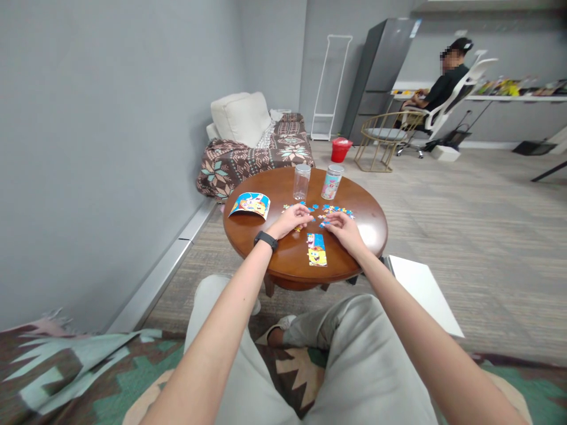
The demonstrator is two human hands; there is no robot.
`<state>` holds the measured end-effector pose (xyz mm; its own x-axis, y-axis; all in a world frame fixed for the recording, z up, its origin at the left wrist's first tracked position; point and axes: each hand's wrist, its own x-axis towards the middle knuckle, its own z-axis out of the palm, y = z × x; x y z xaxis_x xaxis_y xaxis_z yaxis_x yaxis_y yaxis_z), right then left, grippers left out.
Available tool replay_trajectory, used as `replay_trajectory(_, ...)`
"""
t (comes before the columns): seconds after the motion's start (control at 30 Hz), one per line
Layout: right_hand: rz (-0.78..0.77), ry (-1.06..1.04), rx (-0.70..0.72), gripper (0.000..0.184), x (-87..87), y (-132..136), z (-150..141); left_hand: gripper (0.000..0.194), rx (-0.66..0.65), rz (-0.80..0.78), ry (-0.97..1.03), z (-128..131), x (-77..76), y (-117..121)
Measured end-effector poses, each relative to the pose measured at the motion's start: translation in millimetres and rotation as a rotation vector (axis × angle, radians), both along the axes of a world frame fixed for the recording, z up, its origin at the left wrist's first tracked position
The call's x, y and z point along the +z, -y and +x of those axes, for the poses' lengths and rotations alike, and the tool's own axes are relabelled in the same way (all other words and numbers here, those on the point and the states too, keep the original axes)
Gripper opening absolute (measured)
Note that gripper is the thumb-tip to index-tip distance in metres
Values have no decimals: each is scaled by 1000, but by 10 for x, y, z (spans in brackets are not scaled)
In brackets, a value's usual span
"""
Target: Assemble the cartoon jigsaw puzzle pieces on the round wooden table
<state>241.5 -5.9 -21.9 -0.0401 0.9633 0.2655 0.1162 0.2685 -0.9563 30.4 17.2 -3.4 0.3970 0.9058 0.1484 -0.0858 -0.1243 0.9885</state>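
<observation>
On the round brown table lie loose jigsaw puzzle pieces (337, 210), mostly blue, yellow and white. My left hand (290, 219), with a black band at the wrist, hovers over the left part of them. Its fingers are curled together, and what they hold, if anything, is too small to make out. My right hand (344, 229) is beside the pieces on the right, its fingertips closed at a small blue puzzle piece (323, 224). Between my hands and nearer to me is a joined puzzle section (316, 250) with a yellow cartoon face. A curved picture sheet (250, 204) stands at the left.
Behind the pieces stand a clear lidded jar (302, 183) and a printed jar (332, 183). The table (354, 255) has a rounded edge. A patterned sofa (261, 156), a red bin (341, 150) and a wire chair (384, 139) are beyond. A person (443, 88) sits farther back.
</observation>
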Motion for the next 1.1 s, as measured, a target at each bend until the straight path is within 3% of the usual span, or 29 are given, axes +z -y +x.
replay_trajectory(0.27, 15, 57, -47, 33, -2, -5, 4, 45, -54, 12, -20, -13, 26, 15)
replay_trajectory(0.47, -59, 30, -13, 39, 39, 46, -28, 45, -131, -48, 42, -6, 6, -18)
replay_trajectory(0.67, -64, 77, 18, 49, 70, 73, -41, 33, -108, -77, 76, -13, 78, 28)
replay_trajectory(0.83, -63, -11, -3, 59, 65, 26, -27, 23, -85, -161, 124, 10, 138, 50)
replay_trajectory(1.1, -8, 118, -24, 50, 64, 45, -5, 39, -52, -223, 139, 14, 142, 31)
